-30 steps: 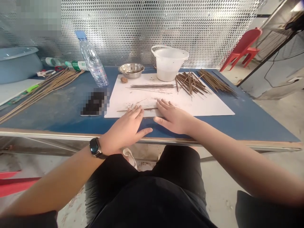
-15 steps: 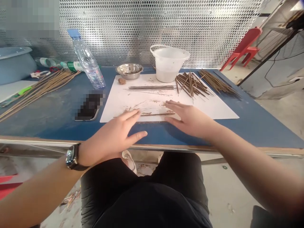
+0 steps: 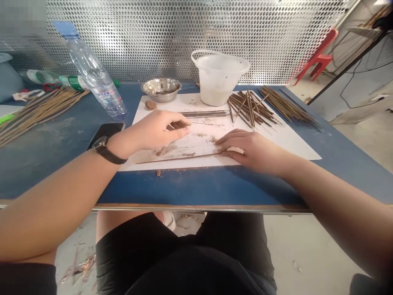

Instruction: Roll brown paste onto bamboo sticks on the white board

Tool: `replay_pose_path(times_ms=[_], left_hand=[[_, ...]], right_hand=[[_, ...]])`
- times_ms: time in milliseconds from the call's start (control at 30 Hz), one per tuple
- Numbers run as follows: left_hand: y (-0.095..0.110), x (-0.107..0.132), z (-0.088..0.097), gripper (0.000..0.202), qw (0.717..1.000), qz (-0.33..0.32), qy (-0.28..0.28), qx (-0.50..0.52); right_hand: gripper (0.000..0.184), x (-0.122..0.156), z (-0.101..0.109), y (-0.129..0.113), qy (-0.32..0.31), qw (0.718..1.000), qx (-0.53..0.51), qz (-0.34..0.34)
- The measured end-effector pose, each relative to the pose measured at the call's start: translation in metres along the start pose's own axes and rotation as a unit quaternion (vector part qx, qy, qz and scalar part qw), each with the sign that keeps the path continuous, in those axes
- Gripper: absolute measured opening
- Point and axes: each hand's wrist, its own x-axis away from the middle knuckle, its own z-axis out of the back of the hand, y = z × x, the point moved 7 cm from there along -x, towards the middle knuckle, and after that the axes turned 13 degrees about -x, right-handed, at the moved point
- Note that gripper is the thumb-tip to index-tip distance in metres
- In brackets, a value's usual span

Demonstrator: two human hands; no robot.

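Observation:
My left hand (image 3: 153, 129), wearing a watch, is over the left part of the white sheet (image 3: 294, 147). Its thumb and curled fingers come together at a thin stick (image 3: 208, 124) lying below a row of thin dark sticks (image 3: 205, 114); the exact contact is partly hidden. A brown-coated stick (image 3: 178, 158) lies along the sheet's front edge. My right hand (image 3: 248, 147) has bent fingers and thumb closed at its right end, which they cover. Brown crumbs (image 3: 201, 135) are scattered between the hands.
Behind stand a metal bowl (image 3: 162, 90) and a white bucket (image 3: 219, 78), with a brown lump (image 3: 150, 105) nearby. Piles of brown sticks (image 3: 251, 108) lie right. A water bottle (image 3: 96, 78), phone (image 3: 106, 132) and long sticks (image 3: 46, 108) are left. Perforated metal (image 3: 184, 37) backs the table.
My left hand has lifted off the brown-coated stick and moved up to the thin sticks, its fingers curling. My right fingers have bent at the stick's right end. The view has shifted.

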Motion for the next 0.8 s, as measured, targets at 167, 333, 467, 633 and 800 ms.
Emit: replay_pose_path(times_ms=[167, 333, 467, 633, 800], left_hand=[[-0.011, 0.01, -0.014, 0.055, 0.994, 0.022, -0.037, 0.102], [-0.018, 0.017, -0.035, 0.061, 0.933, 0.089, -0.119, 0.328], [-0.017, 0.019, -0.045, 0.054, 0.863, 0.145, -0.143, 0.462], [-0.012, 0.022, -0.049, 0.033, 0.825, 0.187, -0.16, 0.508], [-0.003, 0.02, -0.053, 0.021, 0.824, 0.17, -0.159, 0.517]], right_hand=[[0.026, -0.015, 0.034, -0.002, 0.039, 0.995, -0.077, -0.059], [0.024, -0.047, 0.063, 0.005, 0.143, 0.968, -0.195, -0.074], [0.028, -0.057, 0.056, 0.033, 0.214, 0.941, -0.251, -0.08], [0.027, -0.053, 0.043, 0.051, 0.241, 0.918, -0.302, -0.095], [0.033, -0.057, 0.034, 0.051, 0.242, 0.899, -0.353, -0.096]])
